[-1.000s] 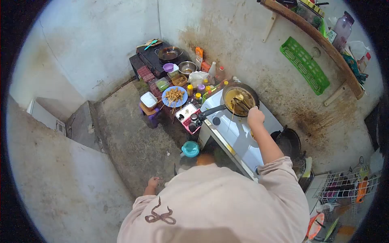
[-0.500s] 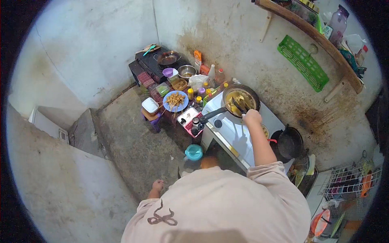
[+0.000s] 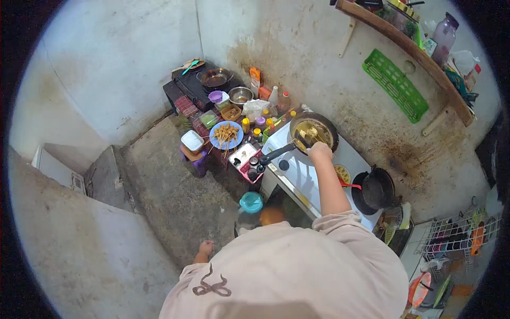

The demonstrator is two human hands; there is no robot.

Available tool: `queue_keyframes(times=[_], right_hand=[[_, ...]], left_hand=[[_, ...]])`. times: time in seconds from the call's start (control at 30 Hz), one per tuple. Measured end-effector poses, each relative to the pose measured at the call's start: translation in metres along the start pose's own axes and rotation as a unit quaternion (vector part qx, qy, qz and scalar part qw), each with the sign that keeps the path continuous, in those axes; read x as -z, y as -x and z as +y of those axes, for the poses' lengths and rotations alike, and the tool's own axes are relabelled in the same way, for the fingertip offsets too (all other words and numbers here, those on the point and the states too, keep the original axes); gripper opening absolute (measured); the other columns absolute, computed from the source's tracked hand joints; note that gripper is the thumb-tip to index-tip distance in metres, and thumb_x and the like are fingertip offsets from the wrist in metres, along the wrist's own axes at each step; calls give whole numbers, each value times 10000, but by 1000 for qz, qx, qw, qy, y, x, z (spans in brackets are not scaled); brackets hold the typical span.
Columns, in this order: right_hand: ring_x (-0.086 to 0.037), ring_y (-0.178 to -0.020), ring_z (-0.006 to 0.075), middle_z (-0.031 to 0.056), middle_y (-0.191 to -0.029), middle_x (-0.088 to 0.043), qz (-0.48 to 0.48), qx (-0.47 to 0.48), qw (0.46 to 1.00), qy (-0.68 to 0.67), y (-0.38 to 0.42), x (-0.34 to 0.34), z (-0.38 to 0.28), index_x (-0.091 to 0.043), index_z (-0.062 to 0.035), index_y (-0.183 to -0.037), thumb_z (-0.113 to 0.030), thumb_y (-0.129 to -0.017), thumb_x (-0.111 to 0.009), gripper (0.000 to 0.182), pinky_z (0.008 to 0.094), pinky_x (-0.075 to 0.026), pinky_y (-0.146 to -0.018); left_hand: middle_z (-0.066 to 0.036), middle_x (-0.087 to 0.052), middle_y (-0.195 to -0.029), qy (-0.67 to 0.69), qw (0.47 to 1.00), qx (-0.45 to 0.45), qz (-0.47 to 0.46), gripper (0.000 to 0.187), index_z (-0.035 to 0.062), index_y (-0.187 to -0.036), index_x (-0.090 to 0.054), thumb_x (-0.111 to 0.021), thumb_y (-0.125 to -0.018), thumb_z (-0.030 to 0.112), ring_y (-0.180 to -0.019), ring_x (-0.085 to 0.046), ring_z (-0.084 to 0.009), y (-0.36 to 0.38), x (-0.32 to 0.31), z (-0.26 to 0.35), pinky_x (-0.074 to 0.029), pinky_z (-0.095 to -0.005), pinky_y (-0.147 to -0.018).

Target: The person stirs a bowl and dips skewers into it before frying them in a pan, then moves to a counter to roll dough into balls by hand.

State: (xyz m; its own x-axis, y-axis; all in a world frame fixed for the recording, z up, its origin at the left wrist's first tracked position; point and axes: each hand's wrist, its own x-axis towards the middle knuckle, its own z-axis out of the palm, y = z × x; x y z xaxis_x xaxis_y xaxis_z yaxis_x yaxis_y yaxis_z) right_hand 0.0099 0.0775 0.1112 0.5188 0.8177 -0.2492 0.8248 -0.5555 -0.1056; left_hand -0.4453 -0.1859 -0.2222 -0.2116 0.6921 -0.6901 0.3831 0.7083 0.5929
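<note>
My left hand [image 3: 205,247] hangs low by my side over the concrete floor [image 3: 175,196], holding nothing; whether it's curled or loose, I can't tell. Further out, my right hand [image 3: 320,152] has its grip closed on dark tongs [image 3: 303,140] reaching into the frying pan [image 3: 313,130] on the white stove [image 3: 313,175]. Beyond, a blue plate [image 3: 226,134] of skewers.

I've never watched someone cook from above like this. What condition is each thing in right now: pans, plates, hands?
Frying pan: on the stove, holding yellowish food in oil.
Right hand: at the pan's near rim, gripping a utensil too small to identify.
Left hand: hanging down, empty, loosely curled.
Blue plate: loaded with skewers.
Black pot: on the other burner, contents not visible.
White container: lid shut.
</note>
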Motion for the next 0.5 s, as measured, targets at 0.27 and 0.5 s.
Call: queue_keyframes(times=[0.27, 0.5], right_hand=[[-577, -895, 263, 117, -981, -590, 68, 41, 992, 94, -31, 11, 2, -621, -63, -913, -327, -672, -636, 358, 344, -472, -739], [-566, -915, 275, 134, -988, -578, 64, 42, 991, 106, -16, 42, 17, -611, -50, -920, -348, -684, -643, 381, 361, -473, -743]], left_hand=[[-100, -607, -806, -47, 999, -21, 13, 186, 86, -861, -616, -490, -737, 145, -737, -571, -186, -18, 0, -5, -444, -308, -683], [-98, -612, -824, 29, 999, 45, -5, 186, 82, -875, -612, -538, -718, 149, -763, -573, -193, -55, -15, -38, -443, -311, -704]])
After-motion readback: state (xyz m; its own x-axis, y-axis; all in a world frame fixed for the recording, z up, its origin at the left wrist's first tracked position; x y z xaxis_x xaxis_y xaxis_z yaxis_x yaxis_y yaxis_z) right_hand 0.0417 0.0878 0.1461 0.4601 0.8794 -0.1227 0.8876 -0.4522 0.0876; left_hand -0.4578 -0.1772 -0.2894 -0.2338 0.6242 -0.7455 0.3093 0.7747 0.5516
